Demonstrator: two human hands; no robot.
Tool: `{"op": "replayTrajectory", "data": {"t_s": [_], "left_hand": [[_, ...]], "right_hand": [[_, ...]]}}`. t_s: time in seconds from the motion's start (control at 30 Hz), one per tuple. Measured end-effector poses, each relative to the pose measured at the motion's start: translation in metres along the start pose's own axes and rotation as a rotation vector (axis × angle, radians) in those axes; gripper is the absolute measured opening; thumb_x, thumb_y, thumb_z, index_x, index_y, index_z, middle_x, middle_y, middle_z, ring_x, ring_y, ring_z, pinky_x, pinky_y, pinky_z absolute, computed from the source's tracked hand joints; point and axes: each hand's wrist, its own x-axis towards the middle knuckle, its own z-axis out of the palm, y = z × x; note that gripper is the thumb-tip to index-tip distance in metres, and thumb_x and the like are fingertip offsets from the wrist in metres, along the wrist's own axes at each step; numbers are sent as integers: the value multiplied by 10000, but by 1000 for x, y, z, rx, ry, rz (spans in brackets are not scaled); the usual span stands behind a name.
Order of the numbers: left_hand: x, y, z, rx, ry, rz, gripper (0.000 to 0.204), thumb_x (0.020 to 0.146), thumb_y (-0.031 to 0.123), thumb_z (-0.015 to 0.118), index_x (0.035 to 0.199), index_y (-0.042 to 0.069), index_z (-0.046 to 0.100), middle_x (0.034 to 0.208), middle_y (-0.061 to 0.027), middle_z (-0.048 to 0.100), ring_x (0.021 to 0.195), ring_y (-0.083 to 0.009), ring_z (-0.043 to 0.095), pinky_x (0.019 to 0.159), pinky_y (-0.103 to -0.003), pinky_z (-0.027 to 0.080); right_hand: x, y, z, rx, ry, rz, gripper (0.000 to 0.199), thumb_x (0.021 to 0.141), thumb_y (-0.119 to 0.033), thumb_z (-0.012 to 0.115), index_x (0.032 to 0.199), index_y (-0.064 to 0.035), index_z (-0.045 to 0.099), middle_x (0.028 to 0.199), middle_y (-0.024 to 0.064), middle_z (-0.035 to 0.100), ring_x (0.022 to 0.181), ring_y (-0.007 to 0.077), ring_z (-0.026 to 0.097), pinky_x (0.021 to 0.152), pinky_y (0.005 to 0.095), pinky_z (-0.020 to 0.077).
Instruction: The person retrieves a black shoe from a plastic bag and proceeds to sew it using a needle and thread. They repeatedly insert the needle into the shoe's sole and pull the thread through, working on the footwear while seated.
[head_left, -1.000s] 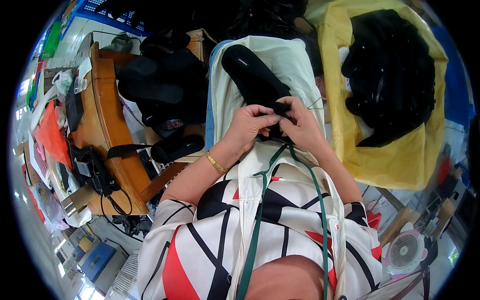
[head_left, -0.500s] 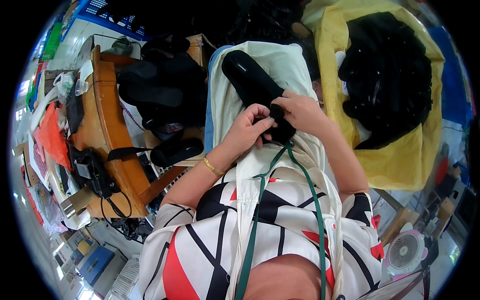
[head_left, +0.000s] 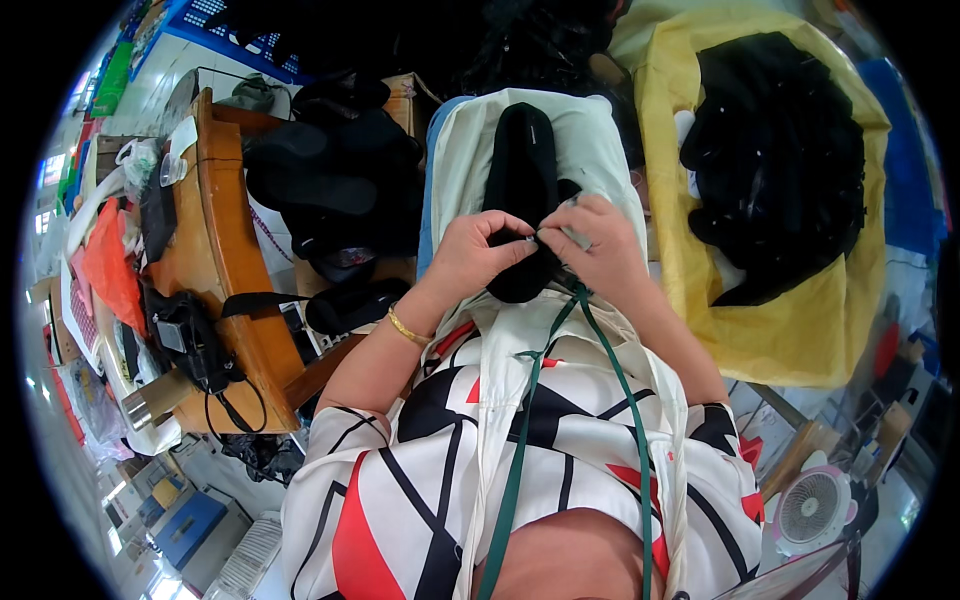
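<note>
A black slipper-like shoe (head_left: 523, 160) lies lengthwise on the white cloth (head_left: 590, 130) over my lap, one end pointing away from me. My left hand (head_left: 475, 255) is over the shoe's near part, thumb and forefinger pinched together at a tiny pale spot. Close beside it, my right hand (head_left: 598, 245) also has its fingertips pinched, almost meeting the left ones. Whatever the fingertips hold is too small to name. A small dark piece (head_left: 568, 188) shows just beyond my right fingers, partly hidden by them.
At right stands a yellow sack (head_left: 800, 345) filled with black items (head_left: 780, 170). A pile of black shoes (head_left: 335, 185) is at left, by a wooden chair (head_left: 220, 230) with a black bag (head_left: 185, 340) on it. A pale fan (head_left: 810, 505) stands at lower right.
The shoe has turned from slanting toward the upper left to pointing nearly straight away. My hands have moved slightly apart, and the right fingers have let go of the shoe's dark edge.
</note>
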Motion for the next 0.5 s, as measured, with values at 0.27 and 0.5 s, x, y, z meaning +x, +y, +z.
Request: {"op": "replayTrajectory", "data": {"t_s": [0.27,0.5], "left_hand": [[-4,-7,6,46,14,1,164,874,109,726,995,-1,713,838,-35,709,747,-67,587,707,-242,488],[-21,-4,2,331,-19,192,153,826,93,731,970,43,717,927,-104,706,837,-267,652,743,-337,513]], "right_hand": [[5,-29,7,-94,183,-306,89,816,-64,725,836,-45,640,797,86,609,740,255,597,636,352,478],[-9,-26,-38,966,31,705,172,1041,-204,525,978,-56,588,757,44,649,592,116,588,520,225,462]]}}
